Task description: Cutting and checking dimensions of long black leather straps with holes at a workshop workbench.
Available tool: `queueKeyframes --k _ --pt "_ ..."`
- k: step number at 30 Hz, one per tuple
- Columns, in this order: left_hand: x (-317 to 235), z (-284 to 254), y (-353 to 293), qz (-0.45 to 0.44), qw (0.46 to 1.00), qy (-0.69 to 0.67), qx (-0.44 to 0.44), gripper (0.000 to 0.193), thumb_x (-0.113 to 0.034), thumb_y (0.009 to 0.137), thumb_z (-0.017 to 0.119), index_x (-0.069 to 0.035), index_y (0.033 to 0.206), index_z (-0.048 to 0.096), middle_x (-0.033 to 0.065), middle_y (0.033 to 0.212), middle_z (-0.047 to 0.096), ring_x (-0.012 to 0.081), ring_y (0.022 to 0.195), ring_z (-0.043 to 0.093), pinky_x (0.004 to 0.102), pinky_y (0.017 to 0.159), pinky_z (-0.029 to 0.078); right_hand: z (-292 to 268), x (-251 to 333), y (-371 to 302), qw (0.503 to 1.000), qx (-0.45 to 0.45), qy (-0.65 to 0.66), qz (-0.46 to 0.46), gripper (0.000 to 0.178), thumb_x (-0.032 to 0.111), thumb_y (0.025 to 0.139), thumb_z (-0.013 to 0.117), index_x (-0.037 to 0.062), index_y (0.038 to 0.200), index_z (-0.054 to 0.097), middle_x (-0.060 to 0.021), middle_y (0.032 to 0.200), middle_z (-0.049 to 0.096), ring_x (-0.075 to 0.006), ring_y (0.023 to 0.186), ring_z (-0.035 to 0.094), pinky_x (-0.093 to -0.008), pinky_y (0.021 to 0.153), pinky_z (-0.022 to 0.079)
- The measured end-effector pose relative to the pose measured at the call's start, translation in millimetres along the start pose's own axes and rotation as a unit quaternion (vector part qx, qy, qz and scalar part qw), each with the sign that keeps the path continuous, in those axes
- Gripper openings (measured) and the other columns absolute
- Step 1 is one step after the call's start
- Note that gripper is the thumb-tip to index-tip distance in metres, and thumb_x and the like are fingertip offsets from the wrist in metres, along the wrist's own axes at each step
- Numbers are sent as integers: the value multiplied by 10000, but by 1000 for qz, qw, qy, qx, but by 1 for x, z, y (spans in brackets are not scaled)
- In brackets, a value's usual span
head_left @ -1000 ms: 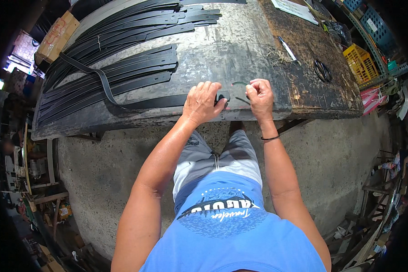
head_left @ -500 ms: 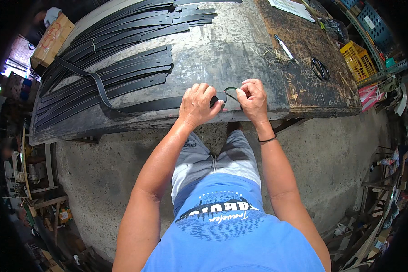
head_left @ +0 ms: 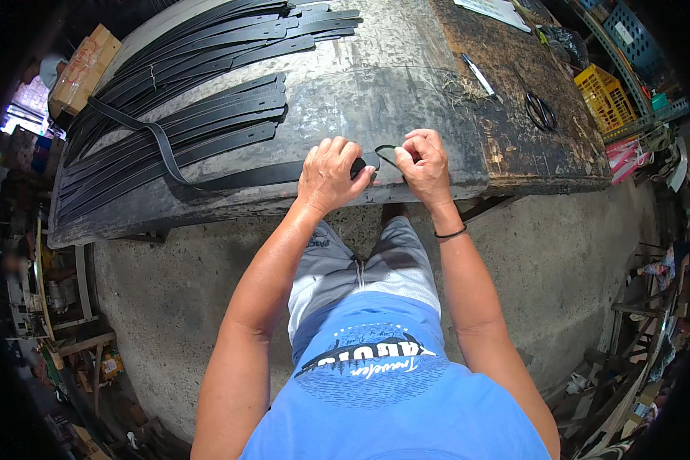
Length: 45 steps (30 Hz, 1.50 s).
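Right hand (head_left: 423, 165) pinched on thin dark strip (head_left: 382, 146), now brought nearer black strap (head_left: 253, 175), gripped by left hand (head_left: 328, 175); fiddly work at its right end seemingly underway.

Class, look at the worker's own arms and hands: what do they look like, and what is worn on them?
The left hand and right hand are ungloved. No sleeve shows on the left arm or right arm. A thin dark wristband circles the right wrist; the left wrist has none in view.
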<state>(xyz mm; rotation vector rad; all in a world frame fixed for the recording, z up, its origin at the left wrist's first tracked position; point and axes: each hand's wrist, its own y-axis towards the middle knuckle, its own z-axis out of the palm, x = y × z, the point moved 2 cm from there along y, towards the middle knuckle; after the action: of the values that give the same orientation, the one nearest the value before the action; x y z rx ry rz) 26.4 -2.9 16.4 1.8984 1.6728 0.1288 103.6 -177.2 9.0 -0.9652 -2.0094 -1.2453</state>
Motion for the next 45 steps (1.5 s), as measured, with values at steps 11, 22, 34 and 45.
queueKeyframes --k 11,22,34,45 --pt "-2 -2 5 20 996 24 88 336 -289 792 679 -244 1123 647 52 904 559 246 841 564 384 726 469 3 -35 -2 981 -124 127 76 128 74 827 675 6 767 585 -54 931 568 -98 684 567 -256 603 478" --pt "5 0 6 23 1000 11 6 303 -278 747 716 -113 986 629 78 889 545 277 861 530 394 759 420 1 -31 4 949 -121 251 149 148 132 936 579 13 853 551 -43 839 574 -106 676 614 -254 604 544" --pt "11 10 -10 30 997 -16 -66 135 -165 741 713 -97 762 599 32 956 647 257 912 594 388 748 471 -3 -25 1 979 -45 188 67 103 58 830 661 1 768 601 -45 929 578 -83 675 579 -233 585 508" --pt "-3 1 -6 -9 999 9 -45 114 -194 759 710 -122 800 631 10 863 603 230 859 581 374 730 452 -1 -14 -2 998 22 49 -13 93 52 783 687 9 751 610 -58 950 585 -87 651 529 -250 555 449"
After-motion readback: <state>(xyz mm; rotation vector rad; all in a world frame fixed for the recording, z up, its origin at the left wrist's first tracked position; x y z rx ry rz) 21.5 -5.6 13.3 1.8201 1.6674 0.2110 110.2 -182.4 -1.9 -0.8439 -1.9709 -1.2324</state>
